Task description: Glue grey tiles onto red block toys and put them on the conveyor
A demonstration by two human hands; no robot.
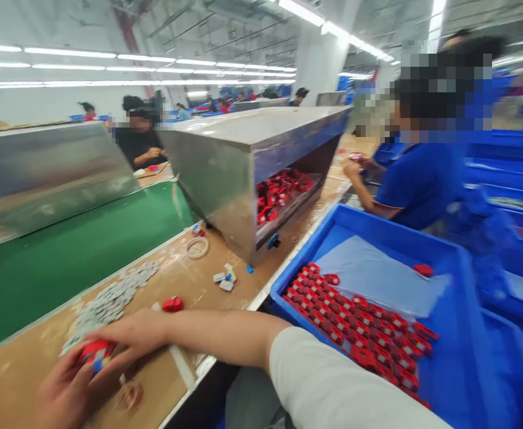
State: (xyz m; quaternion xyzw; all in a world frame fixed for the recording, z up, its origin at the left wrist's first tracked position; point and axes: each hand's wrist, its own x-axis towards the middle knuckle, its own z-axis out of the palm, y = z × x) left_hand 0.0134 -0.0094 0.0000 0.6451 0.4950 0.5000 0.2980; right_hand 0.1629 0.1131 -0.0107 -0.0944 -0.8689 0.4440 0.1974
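Observation:
At the lower left, both my hands meet around a small red plastic part (97,353) that has blue and yellow patches. My left hand (62,390) grips it from below and the left. The fingers of my right hand (136,333) close on it from above, partly covering it. A heap of flat grey pieces (114,298) lies just beyond my hands. Another red part (173,304) rests on the brown tabletop (176,280) beside my right wrist. Close under my hands is a small brownish ring-shaped thing (130,395), blurred.
A blue tray (462,280) on the right holds rows of red parts (355,325). Ahead stands a metal bin (212,185) with red parts inside. A white ring (197,247) and several small grey-white pieces (226,280) lie nearby. A green belt (87,238) runs left; a co-worker (417,185) sits right.

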